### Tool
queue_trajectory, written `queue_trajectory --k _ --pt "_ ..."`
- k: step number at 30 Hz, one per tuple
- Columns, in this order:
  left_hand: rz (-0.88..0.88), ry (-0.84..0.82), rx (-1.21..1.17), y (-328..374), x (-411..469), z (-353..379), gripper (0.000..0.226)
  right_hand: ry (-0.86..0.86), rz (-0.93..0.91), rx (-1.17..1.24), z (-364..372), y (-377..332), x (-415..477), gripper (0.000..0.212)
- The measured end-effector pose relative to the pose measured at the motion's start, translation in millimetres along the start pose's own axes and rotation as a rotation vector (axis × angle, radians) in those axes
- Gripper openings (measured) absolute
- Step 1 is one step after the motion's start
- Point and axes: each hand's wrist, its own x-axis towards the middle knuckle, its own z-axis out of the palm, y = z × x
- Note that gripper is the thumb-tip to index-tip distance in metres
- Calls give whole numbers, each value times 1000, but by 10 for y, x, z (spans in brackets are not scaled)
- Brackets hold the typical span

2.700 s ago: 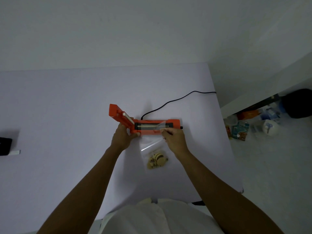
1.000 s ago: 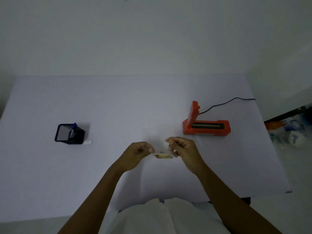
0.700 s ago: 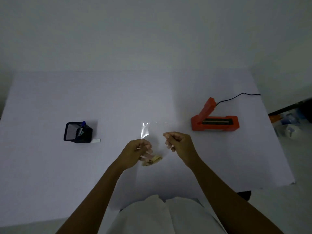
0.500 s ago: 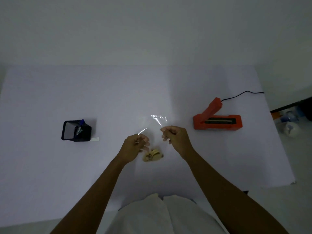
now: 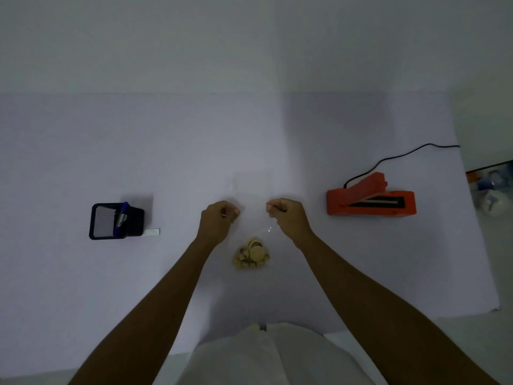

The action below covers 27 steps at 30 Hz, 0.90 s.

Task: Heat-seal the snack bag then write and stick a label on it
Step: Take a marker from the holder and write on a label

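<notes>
Bag (image 5: 251, 218) is out of the sealer (image 5: 370, 200) and lies flat on the table (image 5: 83, 287) mid-front, between the two hands. The sealer sits well to the right with its lid part raised and nothing in it, so the seal step is prob. done, though the seam itself is too faint to check. Left to do: write the label and stick it on. The pen (image 5: 122, 216) stands in the black holder (image 5: 116, 220) far left, and a small white strip (image 5: 152, 232), likely the label, lies just beside the holder; neither is touched yet.

Left hand (image 5: 218, 222) and right hand (image 5: 286, 218) are both curled, fingertips pressed together at the bag's side edges. They seem to pinch the clear film, but contact is hard to confirm.

Bag's long axis runs near-to-far. Snacks (image 5: 251, 254) are bunched at the near end, twd the person; the clear top end points away to the wall.
</notes>
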Motion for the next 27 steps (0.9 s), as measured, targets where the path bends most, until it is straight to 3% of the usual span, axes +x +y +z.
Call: queue_trajectory --k 5,9,16,21,25,27 --pt "-48 15 100 -33 114 52 28 -13 34 -78 78 91 165 13" --pt "-106 24 147 -86 141 100 31 46 34 -161 87 123 210 13" --pt "-118 14 96 -126 61 194 33 78 40 -215 78 135 191 15" --pt "-140 8 90 -62 -60 173 51 133 31 -193 127 69 93 11" --pt "-113 66 33 -14 -258 3 54 194 -12 -169 200 -62 -64 32" --pt "-68 101 5 1 -391 -148 48 194 -75 -124 275 -151 -162 29"
